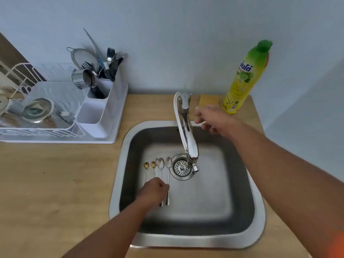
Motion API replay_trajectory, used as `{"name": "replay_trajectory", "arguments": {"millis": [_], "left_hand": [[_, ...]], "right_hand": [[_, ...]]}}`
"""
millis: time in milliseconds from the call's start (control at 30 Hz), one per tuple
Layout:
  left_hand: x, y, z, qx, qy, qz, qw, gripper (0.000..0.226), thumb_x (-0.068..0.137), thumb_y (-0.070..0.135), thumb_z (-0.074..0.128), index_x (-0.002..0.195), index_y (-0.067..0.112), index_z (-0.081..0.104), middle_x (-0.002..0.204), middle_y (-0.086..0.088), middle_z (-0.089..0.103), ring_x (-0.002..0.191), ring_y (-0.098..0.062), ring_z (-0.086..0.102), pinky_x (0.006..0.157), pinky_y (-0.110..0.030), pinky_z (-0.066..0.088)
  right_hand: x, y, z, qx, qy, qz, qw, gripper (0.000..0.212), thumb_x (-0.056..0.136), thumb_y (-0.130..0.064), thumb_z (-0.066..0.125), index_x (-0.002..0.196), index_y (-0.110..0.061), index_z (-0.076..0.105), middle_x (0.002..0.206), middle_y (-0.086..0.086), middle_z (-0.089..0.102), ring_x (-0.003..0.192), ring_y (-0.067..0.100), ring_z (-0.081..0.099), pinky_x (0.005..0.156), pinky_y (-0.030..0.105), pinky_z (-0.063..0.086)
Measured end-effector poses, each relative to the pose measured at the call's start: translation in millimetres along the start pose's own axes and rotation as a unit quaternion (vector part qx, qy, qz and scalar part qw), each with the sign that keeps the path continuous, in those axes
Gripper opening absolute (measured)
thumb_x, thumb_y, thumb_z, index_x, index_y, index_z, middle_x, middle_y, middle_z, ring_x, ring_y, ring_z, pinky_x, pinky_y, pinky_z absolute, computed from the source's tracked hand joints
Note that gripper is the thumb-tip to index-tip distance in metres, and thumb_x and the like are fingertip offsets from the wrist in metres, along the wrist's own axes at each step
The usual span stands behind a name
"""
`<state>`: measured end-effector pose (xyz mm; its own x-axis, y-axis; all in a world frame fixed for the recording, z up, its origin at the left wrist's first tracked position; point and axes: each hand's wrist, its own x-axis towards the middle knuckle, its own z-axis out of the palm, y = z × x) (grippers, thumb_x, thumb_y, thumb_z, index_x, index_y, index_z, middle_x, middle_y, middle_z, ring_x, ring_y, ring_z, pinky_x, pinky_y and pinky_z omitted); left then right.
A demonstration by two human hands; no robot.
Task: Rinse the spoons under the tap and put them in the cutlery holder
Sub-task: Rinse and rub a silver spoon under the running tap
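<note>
Down in the sink [119, 183], 5 spoons [161, 164] are lying side by side, bowls pointing at the back wall, handles running toward the person. Left hand [153, 191] is sitting right over those handles, fingers curled down, can't tell if it's pinching one yet. Right hand [212, 118], loosely curled, is hovering by the tap [187, 135], so looks like left is doing the pickup.

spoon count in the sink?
5 spoons, side by side on the sink floor left of the drain: two gold, three silver, one half hidden. Left hand covers handles.
</note>
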<state>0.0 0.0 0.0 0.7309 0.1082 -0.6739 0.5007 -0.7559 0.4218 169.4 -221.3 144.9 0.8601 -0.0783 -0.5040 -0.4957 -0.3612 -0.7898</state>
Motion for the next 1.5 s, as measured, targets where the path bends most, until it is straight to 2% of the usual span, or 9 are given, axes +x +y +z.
{"name": "replay_trajectory", "arguments": {"millis": [133,300,433,600,900,1033,1167,1267,1500], "left_hand": [[7.2,5.7,1.3,0.031,0.012,-0.017,0.999,0.024,0.091,0.048,0.053,0.088,0.026,0.063,0.078,0.005,0.074,0.07,-0.016,0.071,0.07,-0.031,0.058],[15.7,12.3,8.4,0.094,0.025,-0.016,0.995,0.025,0.094,0.046,0.052,0.088,0.024,0.063,0.076,0.004,0.073,0.065,-0.014,0.07,0.061,-0.026,0.049],[20.9,15.7,13.7,0.128,0.039,-0.014,0.991,0.025,0.092,0.043,0.051,0.095,0.023,0.065,0.089,0.001,0.074,0.08,-0.021,0.071,0.076,-0.031,0.054],[23.8,11.9,20.2,0.141,0.065,-0.011,0.988,0.026,0.089,0.044,0.052,0.101,0.025,0.064,0.096,0.0,0.074,0.089,-0.024,0.071,0.082,-0.034,0.055],[31.9,12.1,30.7,0.183,0.1,-0.011,0.978,0.028,0.089,0.045,0.054,0.096,0.021,0.068,0.098,-0.001,0.071,0.089,-0.025,0.07,0.08,-0.034,0.054],[35.9,14.6,34.6,0.178,0.12,-0.016,0.977,0.025,0.092,0.042,0.056,0.095,0.02,0.069,0.096,-0.001,0.071,0.085,-0.025,0.068,0.068,-0.032,0.045],[38.9,17.0,38.8,0.141,0.117,-0.038,0.982,0.014,0.093,0.029,0.062,0.087,0.016,0.065,0.084,-0.001,0.065,0.072,-0.024,0.06,0.063,-0.03,0.044],[40.1,23.3,37.6,0.135,0.099,-0.046,0.985,0.018,0.091,0.027,0.063,0.079,0.019,0.053,0.076,0.0,0.053,0.071,-0.024,0.057,0.062,-0.03,0.044],[34.2,25.5,34.6,0.135,-0.032,-0.017,0.99,0.023,0.092,0.034,0.062,0.078,0.017,0.055,0.075,-0.001,0.061,0.064,-0.016,0.059,0.054,-0.025,0.04]], "right_hand": [[9.1,-12.1,11.8,0.014,-0.005,0.031,0.999,0.02,0.09,-0.037,0.057,0.091,-0.022,0.07,0.076,-0.006,0.066,0.043,0.007,0.047,0.041,0.015,0.029],[12.8,-27.0,20.1,0.032,-0.029,0.022,0.999,0.02,0.093,-0.031,0.053,0.09,-0.018,0.069,0.058,-0.011,0.06,0.042,0.007,0.04,0.039,0.015,0.024],[13.3,-36.0,25.4,0.013,-0.016,-0.001,1.0,0.01,0.09,-0.022,0.056,0.084,-0.018,0.064,0.051,-0.008,0.06,0.043,0.008,0.039,0.04,0.014,0.024],[13.8,-36.2,26.7,0.005,-0.009,-0.001,1.0,0.012,0.089,-0.018,0.054,0.08,-0.018,0.062,0.049,-0.008,0.059,0.04,0.008,0.039,0.038,0.014,0.024],[11.1,-42.6,18.4,0.014,0.027,-0.018,0.999,0.025,0.09,-0.034,0.057,0.077,-0.018,0.071,0.05,-0.01,0.06,0.04,0.009,0.042,0.041,0.014,0.027],[-1.9,-7.5,-4.0,-0.016,0.101,-0.036,0.994,0.044,0.093,-0.048,0.05,0.078,-0.015,0.074,0.056,-0.01,0.066,0.036,0.007,0.046,0.041,0.015,0.032],[-30.6,68.1,-14.1,-0.002,0.148,0.024,0.989,0.037,0.095,-0.044,0.052,0.076,-0.019,0.073,0.063,-0.008,0.069,0.036,0.006,0.047,0.038,0.016,0.031],[-54.3,127.8,-1.5,0.01,0.126,0.091,0.988,0.034,0.099,-0.041,0.054,0.083,-0.018,0.074,0.073,-0.004,0.071,0.041,0.008,0.048,0.042,0.019,0.032],[-84.5,198.8,43.5,0.017,0.03,0.168,0.985,0.032,0.098,-0.042,0.058,0.091,-0.014,0.071,0.077,-0.001,0.072,0.052,0.015,0.051,0.04,0.018,0.031]]}}
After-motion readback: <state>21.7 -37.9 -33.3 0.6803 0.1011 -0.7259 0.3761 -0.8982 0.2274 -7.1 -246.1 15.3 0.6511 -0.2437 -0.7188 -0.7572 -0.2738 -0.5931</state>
